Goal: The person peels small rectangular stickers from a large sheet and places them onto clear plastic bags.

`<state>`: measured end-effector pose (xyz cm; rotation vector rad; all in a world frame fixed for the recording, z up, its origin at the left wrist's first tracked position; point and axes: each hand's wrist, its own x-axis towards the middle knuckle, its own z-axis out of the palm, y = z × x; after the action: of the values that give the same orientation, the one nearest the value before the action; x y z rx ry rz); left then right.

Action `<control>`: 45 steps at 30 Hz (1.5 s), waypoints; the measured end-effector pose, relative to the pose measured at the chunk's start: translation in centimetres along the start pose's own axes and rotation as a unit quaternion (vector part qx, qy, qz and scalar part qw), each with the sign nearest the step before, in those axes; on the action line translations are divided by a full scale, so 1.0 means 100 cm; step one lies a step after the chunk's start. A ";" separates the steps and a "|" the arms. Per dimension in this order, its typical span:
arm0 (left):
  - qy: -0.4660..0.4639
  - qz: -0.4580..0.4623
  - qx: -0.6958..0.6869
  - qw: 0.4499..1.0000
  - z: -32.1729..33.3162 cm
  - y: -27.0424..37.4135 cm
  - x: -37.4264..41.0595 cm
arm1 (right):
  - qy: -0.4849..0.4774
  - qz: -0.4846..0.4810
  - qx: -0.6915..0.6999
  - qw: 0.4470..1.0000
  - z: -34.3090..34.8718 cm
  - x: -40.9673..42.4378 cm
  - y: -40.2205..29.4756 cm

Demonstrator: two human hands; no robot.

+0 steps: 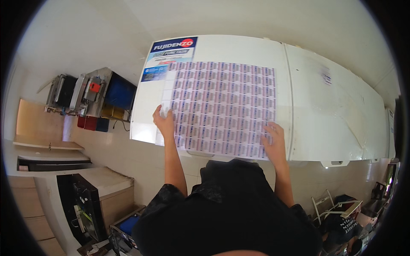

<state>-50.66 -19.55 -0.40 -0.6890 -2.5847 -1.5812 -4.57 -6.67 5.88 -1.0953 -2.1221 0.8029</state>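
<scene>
A large sheet of printed labels (221, 108) lies flat on the white lid of a chest freezer (237, 49). The labels run in rows and columns and bear writing and pink bands. Down the sheet's left side is a strip of blank white cells (168, 84). My left hand (164, 121) rests at that side, thumb and fingers spread, with the thumb by the leftmost printed labels. At the lower right edge, my right hand (274, 139) has its fingers bent and apart, the tips on the sheet. The front edge of the sheet reaches the lid's front edge.
A Fujidenzo sticker (174, 46) is at the lid's far left corner. Another white lid (333, 105) adjoins on the right. Metal equipment (93, 91) stands left, a counter (109, 182) lower left. A person in a dark shirt (341, 225) and a folding chair (333, 204) are lower right.
</scene>
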 end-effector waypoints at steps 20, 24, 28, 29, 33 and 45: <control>-0.036 0.119 0.104 0.987 0.096 -0.030 0.217 | -0.128 -0.150 0.048 0.979 0.127 -0.004 -0.055; -0.109 0.112 -0.117 0.981 0.076 0.014 0.207 | -0.112 -0.076 0.104 0.985 0.120 0.004 -0.052; -0.143 0.104 -0.175 0.969 0.018 0.120 0.148 | -0.063 -0.095 0.148 0.982 0.089 0.060 -0.114; -0.143 0.108 -0.175 0.968 0.000 0.145 0.136 | -0.055 -0.145 0.152 0.976 0.081 0.082 -0.141; -0.162 0.119 -0.187 0.962 -0.041 0.198 0.099 | 0.035 -0.325 0.115 0.938 0.081 0.169 -0.231; -0.164 0.175 -0.216 0.946 -0.076 0.217 0.059 | 0.089 -0.405 0.113 0.903 0.103 0.230 -0.266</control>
<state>-49.10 -15.65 22.95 -1.4649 -2.1241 -2.0591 -35.76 -2.13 24.63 -0.1001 -1.9920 0.4886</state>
